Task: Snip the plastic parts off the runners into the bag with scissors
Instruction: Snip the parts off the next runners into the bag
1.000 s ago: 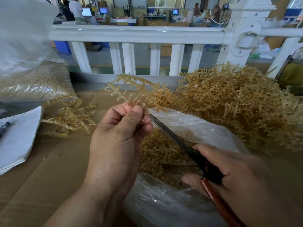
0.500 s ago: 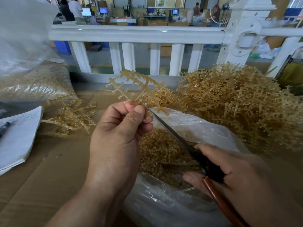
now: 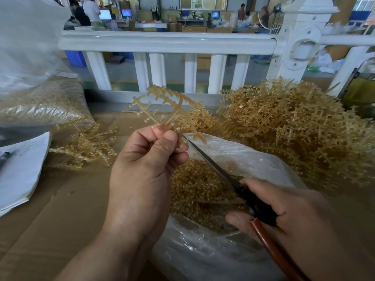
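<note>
Above bag (image 3: 256, 159), left grip (image 3: 146, 168) pinching runner (image 3: 176, 108)

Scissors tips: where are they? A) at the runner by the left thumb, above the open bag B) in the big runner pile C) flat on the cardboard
A: the right hand holds the scissors with tips at the runner pinched in the left hand, over the bag.

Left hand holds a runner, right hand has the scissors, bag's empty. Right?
Not empty: the head view shows the bag holding a heap of snipped parts. Left hand holds the runner, right hand the scissors.
</note>
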